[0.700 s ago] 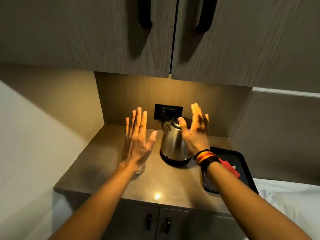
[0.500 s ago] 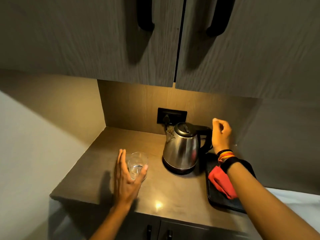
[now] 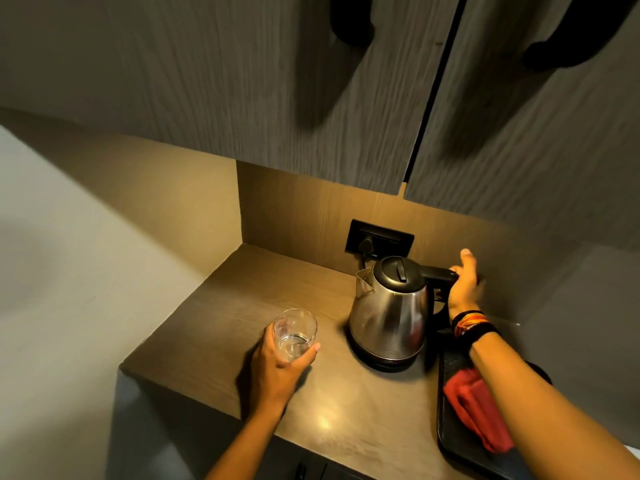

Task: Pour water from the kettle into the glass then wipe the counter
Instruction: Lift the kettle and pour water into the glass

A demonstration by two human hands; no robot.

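Two bare hands over a brown wood-grain counter (image 3: 346, 403) under dim warm light. Left hand (image 3: 277, 365) wrapped round a clear, straight-sided drinking glass (image 3: 294, 332), fingers on its far side and thumb tip on the side facing the kettle; a little water in the bottom; glass apparently standing on the counter, left of and nearer than the kettle, apart from it. Stainless-steel electric kettle (image 3: 389, 313) with a black lid, upright on its round black base near the back wall, spout turned toward the glass. Right hand (image 3: 464, 289) at the kettle's black handle (image 3: 438, 276), fingers curled round it, thumb raised and free above. Black and orange bands on the right wrist. Right of the kettle, just beside its base, a black rectangular tray (image 3: 450, 441) at the counter's edge, with a folded red cloth (image 3: 478, 410) lying in it, partly hidden under the right forearm. Behind the kettle, a black wall socket (image 3: 381, 239) with a plug in it. Above the kettle, two grey cabinet doors (image 3: 277, 81) with dark handles.
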